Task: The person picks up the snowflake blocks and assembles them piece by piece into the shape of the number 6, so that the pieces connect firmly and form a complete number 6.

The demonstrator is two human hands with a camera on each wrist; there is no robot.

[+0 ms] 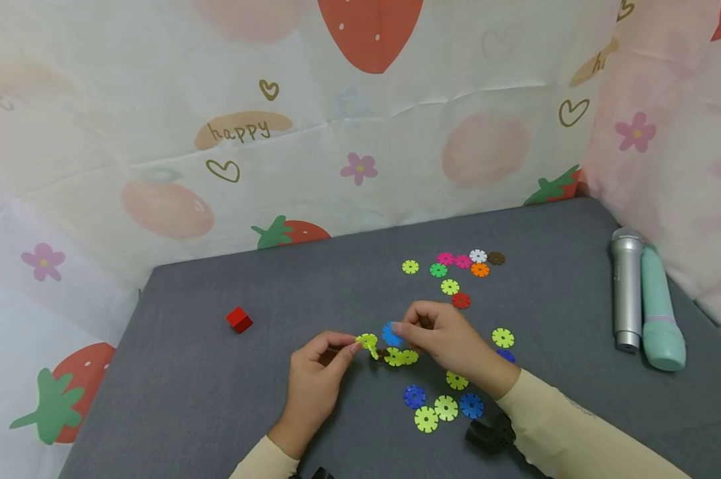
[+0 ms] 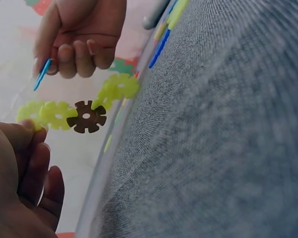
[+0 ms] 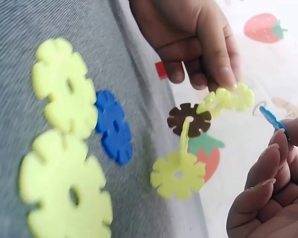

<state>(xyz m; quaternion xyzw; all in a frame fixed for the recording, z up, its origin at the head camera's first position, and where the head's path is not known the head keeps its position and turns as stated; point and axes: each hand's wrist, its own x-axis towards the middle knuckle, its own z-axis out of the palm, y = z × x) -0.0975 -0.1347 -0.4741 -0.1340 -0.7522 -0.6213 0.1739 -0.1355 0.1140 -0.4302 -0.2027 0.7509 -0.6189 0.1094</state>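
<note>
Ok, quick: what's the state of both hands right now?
Left hand: closed, pinching one end of a yellow-and-brown disc chain.
Right hand: closed, pinching a blue disc.

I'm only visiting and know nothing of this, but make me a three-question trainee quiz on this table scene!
1. Which hand's fingers pinch a blue disc? A) left B) right
2. True or false: in the head view, the red cube lies left of the joined chain.
3. Fill in: the chain's middle disc is coloured ____.

Key
1. B: the right hand.
2. True.
3. Brown.
</note>
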